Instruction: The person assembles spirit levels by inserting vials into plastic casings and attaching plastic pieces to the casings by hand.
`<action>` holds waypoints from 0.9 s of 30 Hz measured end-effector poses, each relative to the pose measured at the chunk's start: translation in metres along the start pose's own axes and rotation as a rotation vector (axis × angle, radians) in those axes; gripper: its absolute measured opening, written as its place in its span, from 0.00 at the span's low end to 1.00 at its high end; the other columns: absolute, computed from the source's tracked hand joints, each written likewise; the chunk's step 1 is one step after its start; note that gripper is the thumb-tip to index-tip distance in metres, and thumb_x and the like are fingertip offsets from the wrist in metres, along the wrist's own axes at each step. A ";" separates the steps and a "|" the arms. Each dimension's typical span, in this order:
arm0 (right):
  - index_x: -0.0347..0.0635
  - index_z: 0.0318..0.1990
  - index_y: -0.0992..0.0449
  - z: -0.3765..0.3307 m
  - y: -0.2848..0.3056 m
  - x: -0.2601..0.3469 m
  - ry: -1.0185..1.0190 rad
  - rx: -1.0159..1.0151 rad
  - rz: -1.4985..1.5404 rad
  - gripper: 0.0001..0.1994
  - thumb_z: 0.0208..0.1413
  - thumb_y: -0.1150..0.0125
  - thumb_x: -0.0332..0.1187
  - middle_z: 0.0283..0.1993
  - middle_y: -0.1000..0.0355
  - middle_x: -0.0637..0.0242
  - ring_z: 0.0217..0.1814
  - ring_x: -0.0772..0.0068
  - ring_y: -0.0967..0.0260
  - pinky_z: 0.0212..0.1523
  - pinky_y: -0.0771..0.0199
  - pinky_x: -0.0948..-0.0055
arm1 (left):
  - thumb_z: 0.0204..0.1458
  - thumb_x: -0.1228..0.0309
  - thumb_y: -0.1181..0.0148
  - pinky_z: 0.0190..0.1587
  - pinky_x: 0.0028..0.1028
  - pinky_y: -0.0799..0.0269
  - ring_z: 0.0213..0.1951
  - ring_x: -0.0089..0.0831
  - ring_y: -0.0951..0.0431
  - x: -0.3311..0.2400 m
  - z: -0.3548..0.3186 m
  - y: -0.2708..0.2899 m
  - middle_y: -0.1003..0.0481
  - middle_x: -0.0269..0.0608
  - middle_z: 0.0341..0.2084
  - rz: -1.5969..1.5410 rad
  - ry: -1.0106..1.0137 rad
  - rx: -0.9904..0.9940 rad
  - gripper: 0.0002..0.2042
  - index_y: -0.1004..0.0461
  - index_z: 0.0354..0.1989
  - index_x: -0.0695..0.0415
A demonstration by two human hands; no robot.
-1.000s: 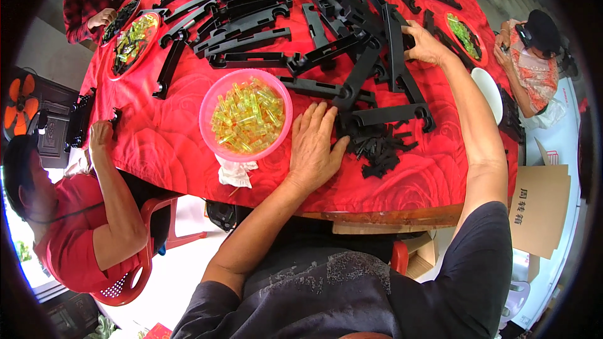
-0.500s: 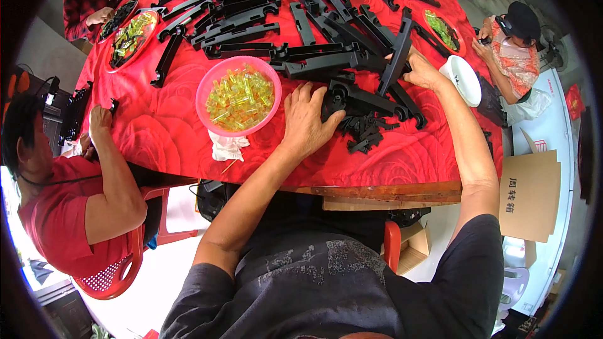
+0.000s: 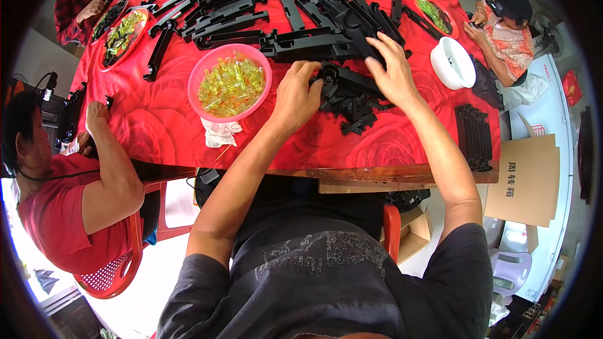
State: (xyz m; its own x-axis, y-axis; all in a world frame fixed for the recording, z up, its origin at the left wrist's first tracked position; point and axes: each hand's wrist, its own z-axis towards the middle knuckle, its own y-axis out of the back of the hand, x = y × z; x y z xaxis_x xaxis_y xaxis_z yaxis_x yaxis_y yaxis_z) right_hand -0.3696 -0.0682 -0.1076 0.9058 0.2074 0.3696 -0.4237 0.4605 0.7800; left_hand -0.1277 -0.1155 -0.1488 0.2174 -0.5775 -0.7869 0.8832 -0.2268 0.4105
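My left hand has its fingers and thumb curled at the rounded end of a black plastic part, which lies at the near side of the pile. Below that part is a heap of small black pieces. My right hand reaches over from the right. Its thumb and fingers are on either side of a long, dark plastic part that slants toward the far left; the grip is partly hidden. A pink bowl of yellow-green and orange translucent pieces stands beside my left hand.
A large pile of long black parts covers the table's far side. A white bowl stands right of my right hand, with stacked black parts nearer. A crumpled tissue lies below the pink bowl. Other people sit left and right.
My right hand has moved left, away from the white bowl, and the long part it held upright now appears slanted toward the pile. My left hand's fingers have drawn in.
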 end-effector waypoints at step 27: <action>0.48 0.45 0.19 -0.057 -0.041 0.021 -0.050 -0.232 -0.119 0.20 0.40 0.25 0.33 0.59 0.31 0.52 0.63 0.46 0.38 0.64 0.37 0.54 | 0.48 0.79 0.35 0.38 0.33 0.25 0.36 0.43 0.21 -0.003 -0.052 0.012 0.24 0.47 0.35 0.077 -0.037 0.096 0.08 0.22 0.37 0.63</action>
State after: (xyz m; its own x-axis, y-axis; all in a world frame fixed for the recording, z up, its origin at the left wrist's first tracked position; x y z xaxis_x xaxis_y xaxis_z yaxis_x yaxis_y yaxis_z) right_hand -0.3327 -0.0336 -0.1608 0.9450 0.0999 0.3113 -0.2960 0.6658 0.6849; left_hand -0.0964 -0.0755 -0.1656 0.2655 -0.6245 -0.7345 0.8201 -0.2542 0.5126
